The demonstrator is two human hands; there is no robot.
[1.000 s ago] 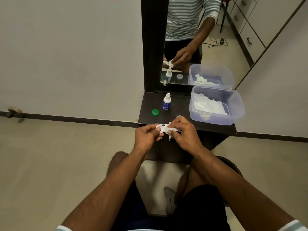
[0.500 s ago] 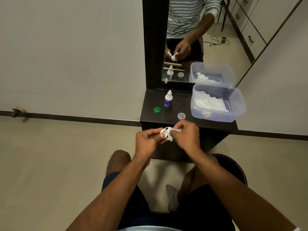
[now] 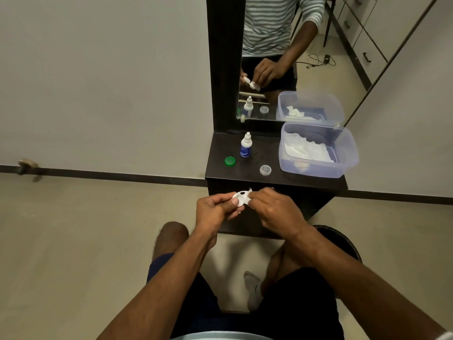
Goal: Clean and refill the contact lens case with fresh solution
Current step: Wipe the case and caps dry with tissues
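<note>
Your left-hand fingers (image 3: pixel 235 201) pinch the white plastic lens case (image 3: pixel 241 198) just before the dark counter (image 3: pixel 274 177); your right hand (image 3: pixel 270 207) grips a scrap of white tissue (image 3: pixel 250 190) against it. Steady the case and wipe each well dry. The white-and-blue solution bottle (image 3: pixel 245 146) stands uncapped behind.

I am in a room of a home, it seems a bedroom or dressing corner. In the upper middle of the frame stands a tall mirror (image 3: pixel 267 57) in a dark frame, with a small dark shelf (image 3: pixel 235 173) under it. In the mirror, at the upper right, I see white drawers (image 3: pixel 360 42) with dark handles. The floor (image 3: pixel 85 229) is of pale tiles, with a dark skirting along the plain wall (image 3: pixel 98 77).
</note>
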